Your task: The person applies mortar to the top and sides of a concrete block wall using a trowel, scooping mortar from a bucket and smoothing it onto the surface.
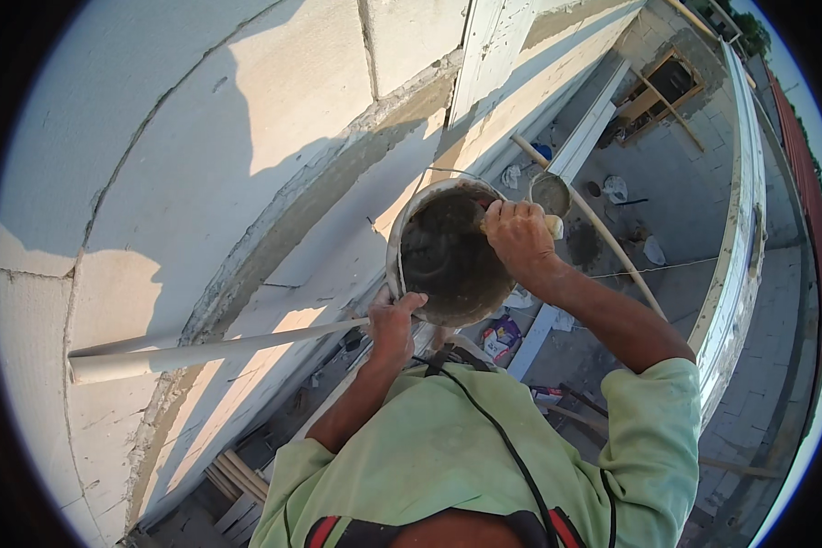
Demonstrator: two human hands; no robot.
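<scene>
A round bucket (395,260) is tilted toward me in front of my chest, with dark grey wet mix (447,260) inside. My left hand (395,326) grips its near left rim, thumb over the edge. My right hand (521,239) is closed around the pale wooden handle (554,226) of a trowel at the bucket's right side. The trowel's blade is hidden by the hand and the dark inside of the bucket.
At the left rises a pale block wall (173,210) with a mortar ledge. A pale pole (219,352) juts from it. Below are another round container (550,194), a slanting pole (616,247), planks (589,142) and litter on the floor. A white beam (731,228) runs along the right.
</scene>
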